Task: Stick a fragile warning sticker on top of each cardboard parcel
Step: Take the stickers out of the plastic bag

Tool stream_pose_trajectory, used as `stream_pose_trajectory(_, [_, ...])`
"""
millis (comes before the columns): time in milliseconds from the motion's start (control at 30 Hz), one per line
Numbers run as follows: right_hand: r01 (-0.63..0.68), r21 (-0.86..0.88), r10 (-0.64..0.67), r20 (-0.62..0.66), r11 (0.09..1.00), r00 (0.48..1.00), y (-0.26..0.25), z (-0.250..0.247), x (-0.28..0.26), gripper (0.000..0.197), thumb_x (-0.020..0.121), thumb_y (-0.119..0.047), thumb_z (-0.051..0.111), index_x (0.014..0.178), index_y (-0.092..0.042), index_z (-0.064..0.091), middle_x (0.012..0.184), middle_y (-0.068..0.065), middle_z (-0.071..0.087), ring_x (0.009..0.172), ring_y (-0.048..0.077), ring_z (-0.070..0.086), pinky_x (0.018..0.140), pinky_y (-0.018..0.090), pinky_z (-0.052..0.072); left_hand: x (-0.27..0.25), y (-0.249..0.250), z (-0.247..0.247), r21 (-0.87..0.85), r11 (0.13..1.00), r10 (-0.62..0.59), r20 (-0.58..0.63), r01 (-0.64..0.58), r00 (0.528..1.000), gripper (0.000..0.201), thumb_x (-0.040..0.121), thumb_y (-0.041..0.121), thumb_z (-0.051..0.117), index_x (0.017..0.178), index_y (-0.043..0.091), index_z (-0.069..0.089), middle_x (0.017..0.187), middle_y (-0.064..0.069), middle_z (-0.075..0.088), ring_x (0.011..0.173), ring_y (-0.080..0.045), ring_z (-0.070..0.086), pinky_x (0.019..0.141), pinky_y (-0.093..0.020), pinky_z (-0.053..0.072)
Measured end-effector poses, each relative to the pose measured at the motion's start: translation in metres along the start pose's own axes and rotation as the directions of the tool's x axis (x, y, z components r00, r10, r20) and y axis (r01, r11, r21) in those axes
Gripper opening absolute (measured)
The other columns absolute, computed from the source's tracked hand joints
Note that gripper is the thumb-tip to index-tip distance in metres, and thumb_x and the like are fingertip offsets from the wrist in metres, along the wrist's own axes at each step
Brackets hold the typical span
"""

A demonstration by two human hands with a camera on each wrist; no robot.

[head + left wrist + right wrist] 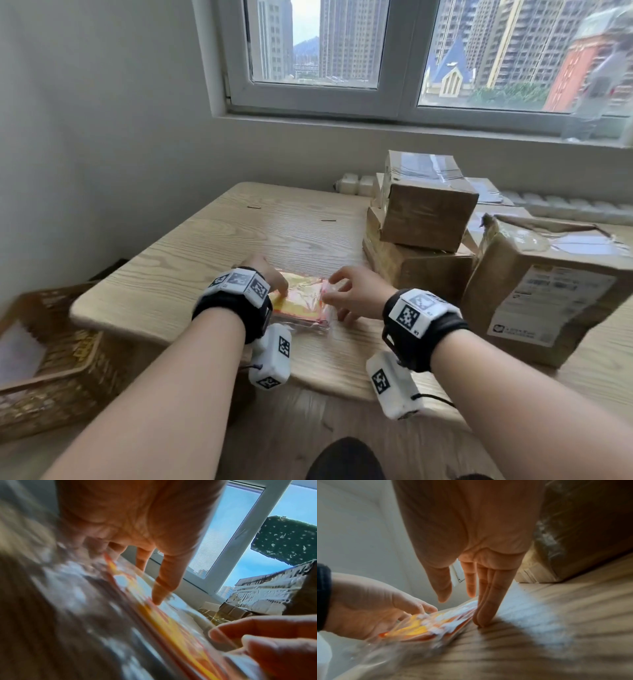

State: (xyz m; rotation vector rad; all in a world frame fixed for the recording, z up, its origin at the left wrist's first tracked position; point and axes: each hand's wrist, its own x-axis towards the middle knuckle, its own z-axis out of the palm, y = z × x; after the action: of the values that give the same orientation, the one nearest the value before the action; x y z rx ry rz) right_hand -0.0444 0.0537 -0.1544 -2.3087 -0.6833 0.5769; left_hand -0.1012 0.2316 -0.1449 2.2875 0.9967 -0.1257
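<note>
A pack of red and yellow stickers in a clear plastic bag [301, 303] [154, 616] [426, 627] lies flat on the wooden table [212, 250]. My left hand [270, 279] rests on the pack's left end, one fingertip [157, 600] pressing on its top. My right hand [349, 291] is at the pack's right end, its straight fingers [486, 612] touching the table against the pack's edge, thumb and forefinger apart above it. Three cardboard parcels stand at the right: a small one [428, 209] stacked on a second [421, 274], and a large one with a label [548, 294].
A wicker basket [51, 359] sits low to the left of the table. The wall, a radiator [565, 205] and a window [376, 58] lie behind the parcels. Bare table top stretches beyond the pack towards the wall.
</note>
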Motion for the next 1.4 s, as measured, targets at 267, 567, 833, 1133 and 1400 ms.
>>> stream_pose_trajectory(267, [-0.075,0.126,0.083,-0.062,0.989,0.995,0.013,-0.007,0.016,0.096,0.071,-0.021,0.085,0.148,-0.016,0.028,0.132,0.013,0.052,0.106,0.026,0.063,0.092,0.042,0.054,0.009,0.005,0.001,-0.225,0.973,-0.053,0.009,0.054,0.999,0.095,0.07,0.013,0.082,0.147,0.008,0.027,0.145,-0.016,0.041,0.129,-0.033,0.044,0.095,-0.037,0.041])
stream_pose_trajectory(567, [-0.1,0.336,0.109,-0.007,0.936,0.994,0.014,-0.025,0.003,0.077,0.075,-0.026,0.082,0.137,-0.007,0.041,0.108,0.011,0.066,0.086,0.017,0.065,0.067,0.029,0.055,-0.003,0.011,-0.005,-0.545,0.836,0.149,0.123,-0.059,0.981,0.091,0.069,0.003,0.078,0.147,0.015,0.031,0.133,-0.013,0.056,0.118,-0.03,0.056,0.104,-0.047,0.043])
stream_pose_trajectory(833, [0.062,0.654,0.023,-0.12,0.754,0.993,0.008,-0.041,-0.014,0.014,0.085,-0.001,0.066,0.095,-0.012,0.064,0.095,0.01,0.072,0.093,0.029,0.07,0.091,0.049,0.054,-0.033,0.013,-0.007,-0.727,0.678,0.418,0.263,-0.106,0.869,0.072,0.057,0.013,0.082,0.124,0.007,0.056,0.104,-0.011,0.07,0.099,-0.026,0.065,0.1,-0.05,0.044])
stream_pose_trajectory(1133, [0.198,0.584,-0.072,-0.231,0.787,0.97,-0.01,-0.056,-0.029,0.011,0.089,-0.001,0.063,0.094,-0.009,0.059,0.094,0.009,0.069,0.076,0.017,0.07,0.062,0.027,0.059,-0.034,0.019,-0.024,-0.642,0.671,0.363,-0.152,-0.371,0.919,0.109,0.031,0.057,0.086,0.13,0.027,0.053,0.138,-0.011,0.052,0.126,-0.026,0.049,0.107,-0.054,0.035])
stream_pose_trajectory(1400, [0.251,0.669,-0.117,-0.239,0.699,0.964,-0.021,-0.063,-0.033,0.017,0.089,-0.02,0.066,0.099,-0.007,0.061,0.094,0.011,0.071,0.076,0.018,0.071,0.061,0.027,0.06,-0.046,0.033,-0.023,-0.824,0.549,0.408,0.119,-0.139,0.905,0.041,0.072,0.001,0.072,0.112,-0.004,0.061,0.106,-0.019,0.069,0.092,-0.029,0.069,0.077,-0.037,0.06])
